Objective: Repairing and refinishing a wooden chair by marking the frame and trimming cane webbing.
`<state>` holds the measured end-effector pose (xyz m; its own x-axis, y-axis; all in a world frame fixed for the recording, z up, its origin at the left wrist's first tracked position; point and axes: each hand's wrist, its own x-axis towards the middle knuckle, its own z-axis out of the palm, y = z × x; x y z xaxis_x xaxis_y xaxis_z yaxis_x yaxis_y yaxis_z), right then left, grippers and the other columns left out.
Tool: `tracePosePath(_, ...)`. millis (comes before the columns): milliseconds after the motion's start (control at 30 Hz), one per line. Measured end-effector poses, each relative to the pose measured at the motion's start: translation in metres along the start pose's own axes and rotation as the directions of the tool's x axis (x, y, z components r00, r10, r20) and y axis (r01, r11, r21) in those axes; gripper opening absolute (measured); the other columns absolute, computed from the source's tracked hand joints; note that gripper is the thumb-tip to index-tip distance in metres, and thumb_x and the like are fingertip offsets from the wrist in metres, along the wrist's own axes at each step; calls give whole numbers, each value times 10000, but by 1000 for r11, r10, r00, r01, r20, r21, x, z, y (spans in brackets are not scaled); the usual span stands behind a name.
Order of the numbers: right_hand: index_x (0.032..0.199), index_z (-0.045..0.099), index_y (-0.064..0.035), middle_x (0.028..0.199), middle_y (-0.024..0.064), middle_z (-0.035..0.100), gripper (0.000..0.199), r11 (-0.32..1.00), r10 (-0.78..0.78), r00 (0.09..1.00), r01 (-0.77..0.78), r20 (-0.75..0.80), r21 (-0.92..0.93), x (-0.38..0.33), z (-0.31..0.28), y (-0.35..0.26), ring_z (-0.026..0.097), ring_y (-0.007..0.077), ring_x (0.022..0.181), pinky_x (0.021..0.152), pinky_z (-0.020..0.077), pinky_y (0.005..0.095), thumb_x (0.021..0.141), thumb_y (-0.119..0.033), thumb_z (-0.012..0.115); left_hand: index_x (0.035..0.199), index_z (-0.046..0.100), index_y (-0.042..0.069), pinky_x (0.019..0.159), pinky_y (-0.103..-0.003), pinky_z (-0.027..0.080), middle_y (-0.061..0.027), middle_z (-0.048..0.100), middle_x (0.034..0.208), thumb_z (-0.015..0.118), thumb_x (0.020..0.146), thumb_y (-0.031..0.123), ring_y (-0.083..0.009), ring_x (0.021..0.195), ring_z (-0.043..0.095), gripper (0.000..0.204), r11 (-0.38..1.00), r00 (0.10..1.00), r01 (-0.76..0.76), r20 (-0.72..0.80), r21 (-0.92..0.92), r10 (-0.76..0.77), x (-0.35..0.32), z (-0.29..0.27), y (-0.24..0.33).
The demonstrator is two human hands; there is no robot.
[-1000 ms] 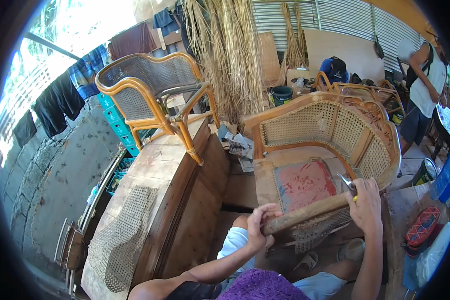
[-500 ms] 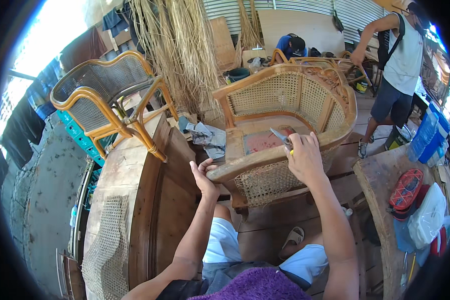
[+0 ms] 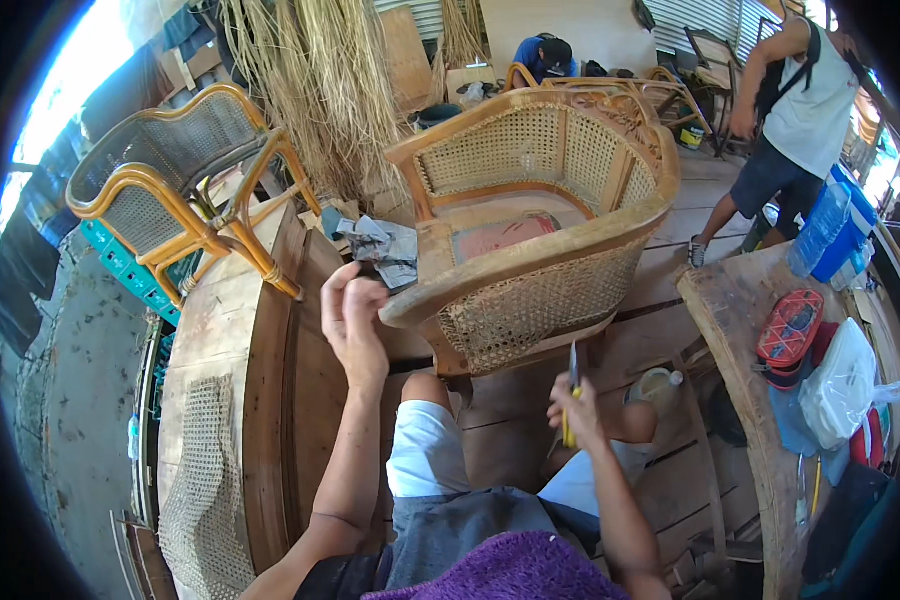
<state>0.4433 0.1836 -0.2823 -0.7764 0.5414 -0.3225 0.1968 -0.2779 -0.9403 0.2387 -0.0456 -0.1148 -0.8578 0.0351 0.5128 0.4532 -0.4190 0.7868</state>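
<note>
My right hand (image 3: 582,412), lowered over my thigh, grips yellow-handled scissors (image 3: 573,375) with the pointed blades up. My left hand (image 3: 354,325) is raised beside the near left end of a wooden armchair's top rail, its fingers loosely bent and apart, with nothing seen in them. In front of me stands the wooden armchair (image 3: 530,262) with woven cane panels. Its near outer cane panel (image 3: 540,305) has a ragged, frayed edge along the rail and at the lower left. A worn reddish patch (image 3: 505,238) marks the seat.
On my left, a curved wooden piece (image 3: 220,350) carries a rattan chair (image 3: 185,190) and a loose cane sheet (image 3: 202,480). To the right, a wooden table (image 3: 730,330) holds a red case (image 3: 790,328) and a white plastic bag (image 3: 838,390). Two people are farther back.
My right hand has dropped from the top rail with the scissors, whose blades now point up. My left hand has risen off the rail's end. The standing person has shifted, and the view has moved.
</note>
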Motion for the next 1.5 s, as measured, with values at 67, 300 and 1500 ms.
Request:
tracePosePath(67, 1209, 498, -37, 871, 67, 588, 381, 980, 195, 980, -195, 30, 22, -9, -1, 50, 639, 154, 597, 474, 565, 301, 880, -146, 654, 1242, 530, -10, 779, -229, 458, -8, 596, 884, 552, 986, 107, -81, 820, 560, 282, 991, 971, -129, 207, 17, 123, -2, 29, 33)
tracePosePath(300, 1301, 479, 15, 858, 128, 640, 503, 874, 340, 932, -264, 125, -408, -26, -7, 138, 658, 178, 622, 508, 576, 316, 863, -152, 661, 1424, 347, -40, 872, -378, 487, -184, 462, 1275, 762, 807, 348, -261, 1055, 540, 839, 701, 536, -646, 474, -303, 698, 26, 90, 168)
tracePosePath(1500, 1266, 537, -80, 872, 102, 664, 416, 829, 407, 912, -348, 45, -437, -1, -5, 150, 672, 168, 651, 520, 563, 306, 887, -184, 673, 1242, 494, -16, 925, -372, 466, -159, 545, 1197, 686, 867, 269, -246, 1071, 564, 509, 492, 972, -230, 174, 840, 157, 104, -102, 198)
